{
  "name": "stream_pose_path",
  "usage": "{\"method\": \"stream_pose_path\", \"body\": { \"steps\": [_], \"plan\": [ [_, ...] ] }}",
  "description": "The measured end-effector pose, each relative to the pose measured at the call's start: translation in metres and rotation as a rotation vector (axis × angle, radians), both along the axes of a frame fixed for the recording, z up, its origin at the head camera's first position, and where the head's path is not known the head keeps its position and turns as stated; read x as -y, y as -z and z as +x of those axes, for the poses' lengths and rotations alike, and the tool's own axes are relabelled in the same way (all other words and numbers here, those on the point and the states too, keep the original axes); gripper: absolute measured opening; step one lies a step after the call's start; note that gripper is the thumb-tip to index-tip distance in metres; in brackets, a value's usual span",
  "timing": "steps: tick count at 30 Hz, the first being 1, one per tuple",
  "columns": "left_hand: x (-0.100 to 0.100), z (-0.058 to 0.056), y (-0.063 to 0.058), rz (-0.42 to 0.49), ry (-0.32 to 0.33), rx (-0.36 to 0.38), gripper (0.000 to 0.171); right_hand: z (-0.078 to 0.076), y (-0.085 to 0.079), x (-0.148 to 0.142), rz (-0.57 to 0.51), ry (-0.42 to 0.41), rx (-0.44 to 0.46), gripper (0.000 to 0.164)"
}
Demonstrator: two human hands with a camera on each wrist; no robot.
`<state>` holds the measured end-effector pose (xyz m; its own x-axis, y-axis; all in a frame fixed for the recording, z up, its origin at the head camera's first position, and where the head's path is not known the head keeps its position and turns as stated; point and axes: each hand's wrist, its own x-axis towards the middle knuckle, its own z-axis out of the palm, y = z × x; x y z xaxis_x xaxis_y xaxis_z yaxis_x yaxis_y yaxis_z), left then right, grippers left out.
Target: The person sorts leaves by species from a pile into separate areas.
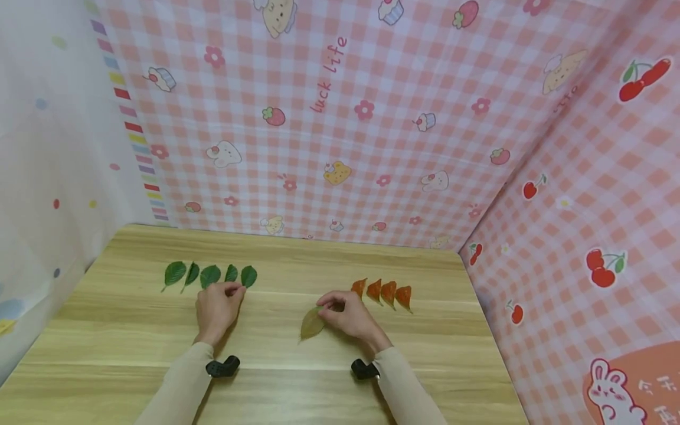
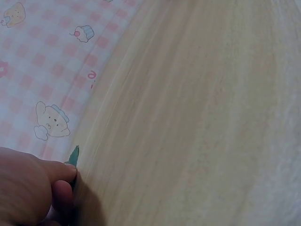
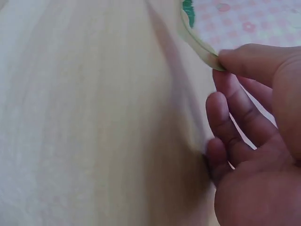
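Several green leaves lie in a row at the back left of the table. My left hand (image 1: 216, 310) is at the right end of that row, and its thumb and finger pinch the lower end of the rightmost green leaf (image 1: 249, 275). In the left wrist view only a small part of this green leaf (image 2: 74, 155) shows past the fingertips. My right hand (image 1: 350, 316) pinches a yellowish-brown leaf (image 1: 311, 324) by one end between thumb and finger, its other end pointing down and left. Seen from the right wrist, the yellowish-brown leaf (image 3: 201, 48) appears nearly edge-on, above the tabletop.
Several orange-red leaves (image 1: 389, 293) form a row beyond my right hand, the leftmost partly hidden by it. The wood-patterned table (image 1: 287, 383) meets a pink checked cloth (image 1: 297, 195) at the back, with another checked cloth (image 1: 563, 236) on the right.
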<state>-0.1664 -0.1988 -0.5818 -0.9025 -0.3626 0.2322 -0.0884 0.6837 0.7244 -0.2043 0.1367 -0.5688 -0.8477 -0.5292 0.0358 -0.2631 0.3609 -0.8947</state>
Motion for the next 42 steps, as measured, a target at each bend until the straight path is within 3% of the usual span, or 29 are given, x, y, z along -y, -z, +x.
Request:
{"method": "stream_pose_path", "body": {
  "steps": [14,18,35,42],
  "plan": [
    [-0.001,0.0,0.001,0.012,-0.01,-0.007,0.016,0.016,-0.024,-0.004,-0.203,0.242,0.028,0.019],
    [0.0,0.0,0.001,0.007,-0.01,-0.012,0.016,0.018,-0.031,-0.008,-0.252,0.249,0.02,0.024],
    [-0.001,0.0,0.002,0.0,-0.004,-0.034,0.014,0.025,-0.046,-0.018,-0.317,0.255,-0.004,0.015],
    [-0.001,0.0,0.002,-0.001,0.001,-0.048,0.014,0.027,-0.052,-0.02,-0.345,0.284,0.002,0.019]
  ]
}}
